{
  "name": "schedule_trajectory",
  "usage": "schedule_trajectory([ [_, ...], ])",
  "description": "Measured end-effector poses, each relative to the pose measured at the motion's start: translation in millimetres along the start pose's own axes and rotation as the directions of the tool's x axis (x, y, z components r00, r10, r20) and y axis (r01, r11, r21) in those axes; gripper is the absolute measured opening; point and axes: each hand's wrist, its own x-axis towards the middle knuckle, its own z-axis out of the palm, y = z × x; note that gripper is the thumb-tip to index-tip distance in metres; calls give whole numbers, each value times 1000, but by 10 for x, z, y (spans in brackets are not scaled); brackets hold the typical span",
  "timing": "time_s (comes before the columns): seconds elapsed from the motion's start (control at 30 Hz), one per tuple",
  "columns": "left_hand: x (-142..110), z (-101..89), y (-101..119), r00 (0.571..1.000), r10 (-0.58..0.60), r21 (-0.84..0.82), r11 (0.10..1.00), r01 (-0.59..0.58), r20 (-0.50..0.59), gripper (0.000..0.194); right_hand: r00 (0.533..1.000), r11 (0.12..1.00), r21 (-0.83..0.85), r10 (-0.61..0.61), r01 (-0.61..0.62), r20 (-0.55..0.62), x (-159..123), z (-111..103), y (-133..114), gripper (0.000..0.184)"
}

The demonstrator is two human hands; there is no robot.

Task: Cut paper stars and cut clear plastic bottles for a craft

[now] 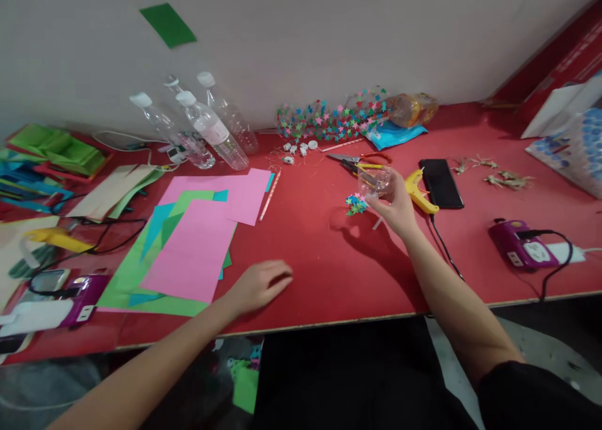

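My right hand [397, 204] is closed around a clear plastic piece [371, 178] that looks like a cut part of a bottle. Just left of and below it is a cluster of small colourful paper stars [356, 203]; whether they lie on the table or hang from the piece I cannot tell. A short pale stick [377, 223] shows under my fingers. My left hand [261, 286] rests near the table's front edge, holding nothing, with its thumb apart from the loosely curled fingers. Pink paper [192, 248] lies to its left, over green and blue sheets.
On the red table [310, 229], scissors [345, 159], a yellow glue gun [418, 192] and a phone [441, 183] lie near my right hand. Plastic bottles [216, 132] and star-covered bottles [329, 120] line the wall. Purple power sockets [520, 245] with cables sit right and left.
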Motion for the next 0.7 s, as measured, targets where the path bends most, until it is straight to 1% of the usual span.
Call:
schedule_trajectory([
  [0.07,566,51,-18,994,-22,-24,1000,19,-110,18,999,1000,21,15,-15,-34,19,-30,28,71],
  [0.1,863,97,-16,984,-65,-43,997,59,-166,16,998,999,24,24,-22,-51,26,-46,45,71],
  [0.17,1414,210,13,964,-117,-51,993,108,-238,10,996,999,20,39,-37,-80,35,-78,83,70],
  [0.23,1829,322,61,956,-128,-40,992,121,-263,10,994,999,9,46,-45,-100,41,-104,114,68],
  [0.27,1970,369,84,952,-133,-33,991,129,-277,9,993,999,2,45,-45,-106,44,-114,126,68],
  [0.3,2067,406,101,951,-129,-22,992,128,-283,6,993,999,-6,42,-43,-108,48,-122,134,68],
  [0.37,2153,453,119,951,-112,-2,993,117,-287,5,994,999,-20,36,-38,-102,56,-131,141,69],
  [0.53,2174,478,76,959,-90,-11,996,90,-270,13,995,998,-57,22,-28,-97,65,-127,106,72],
  [0.63,2220,449,30,956,-107,-67,994,92,-274,11,996,998,-64,19,-24,-84,58,-133,80,73],
  [0.7,2177,393,-5,952,-121,-120,989,90,-281,11,997,998,-56,14,-18,-77,54,-149,69,74],
])
